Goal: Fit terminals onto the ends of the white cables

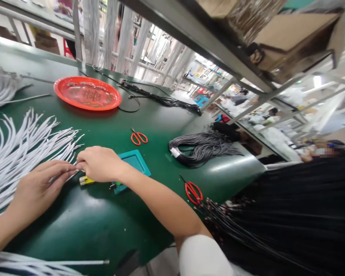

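Observation:
My left hand (36, 188) pinches a thin white cable, mostly hidden by the fingers. Fingertips of my right hand (99, 164) meet it and are closed on the cable's end. Left of both hands spreads a large bundle of white cables (23, 153), their stripped tips pointing right. Just beneath my right hand lies a yellow-handled tool (86, 180), partly covered. A teal tray (136, 163) sits under my right forearm, partly hidden by it. More white cables (46, 263) lie at the lower left edge.
On the green table (149, 115) are a red plate (87, 94), red-handled scissors (138, 138), a second pair of scissors (193, 192) and a tied coil of dark cable (192, 147). Black cables (161, 97) lie behind. A metal shelf frame (207, 34) rises overhead; black cables (304, 207) hang at right.

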Tool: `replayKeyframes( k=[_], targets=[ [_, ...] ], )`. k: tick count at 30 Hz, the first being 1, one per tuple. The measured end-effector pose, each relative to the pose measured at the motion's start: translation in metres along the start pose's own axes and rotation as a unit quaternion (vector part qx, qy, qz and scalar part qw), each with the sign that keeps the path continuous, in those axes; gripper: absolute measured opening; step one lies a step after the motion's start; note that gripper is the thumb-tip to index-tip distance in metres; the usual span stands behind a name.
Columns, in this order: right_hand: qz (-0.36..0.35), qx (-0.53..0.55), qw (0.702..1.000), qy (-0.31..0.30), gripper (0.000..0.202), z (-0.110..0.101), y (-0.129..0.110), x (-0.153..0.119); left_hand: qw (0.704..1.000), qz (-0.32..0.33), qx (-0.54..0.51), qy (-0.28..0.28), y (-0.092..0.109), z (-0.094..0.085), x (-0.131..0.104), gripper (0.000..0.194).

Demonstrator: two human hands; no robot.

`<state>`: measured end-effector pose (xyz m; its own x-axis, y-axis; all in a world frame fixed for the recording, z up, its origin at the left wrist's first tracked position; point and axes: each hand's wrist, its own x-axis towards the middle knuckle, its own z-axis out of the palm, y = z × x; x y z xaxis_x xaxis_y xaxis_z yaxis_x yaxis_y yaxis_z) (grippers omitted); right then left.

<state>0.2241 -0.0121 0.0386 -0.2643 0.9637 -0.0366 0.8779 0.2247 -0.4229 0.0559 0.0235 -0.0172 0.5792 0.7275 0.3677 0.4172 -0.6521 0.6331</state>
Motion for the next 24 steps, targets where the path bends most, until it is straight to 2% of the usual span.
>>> replayKeyframes(
  k=[5,8,13,19,22,24],
  targets=[
    [0.026,0.093,0.995,0.011,0.019,0.005,0.008,0.006,0.991,-0.123,-0.041,-0.042,0.003,-0.004,0.005,0.029],
    [0.043,0.132,0.99,0.033,0.019,0.008,0.01,0.011,0.977,-0.188,-0.09,-0.036,0.007,-0.006,0.009,0.027],
    [0.076,0.155,0.981,0.084,0.018,0.02,0.005,0.006,0.943,-0.218,-0.252,-0.002,0.007,-0.003,0.01,0.021],
    [0.131,0.199,0.953,0.187,0.026,0.031,0.016,0.001,0.866,-0.272,-0.418,0.036,-0.003,0.003,0.009,0.028],
    [0.121,0.235,0.945,0.191,0.033,0.032,0.008,0.001,0.857,-0.282,-0.43,0.04,-0.001,0.001,0.007,0.028],
    [0.091,0.235,0.95,0.186,0.033,0.031,-0.001,0.001,0.859,-0.281,-0.425,0.048,0.002,-0.001,0.005,0.026]
  ],
)
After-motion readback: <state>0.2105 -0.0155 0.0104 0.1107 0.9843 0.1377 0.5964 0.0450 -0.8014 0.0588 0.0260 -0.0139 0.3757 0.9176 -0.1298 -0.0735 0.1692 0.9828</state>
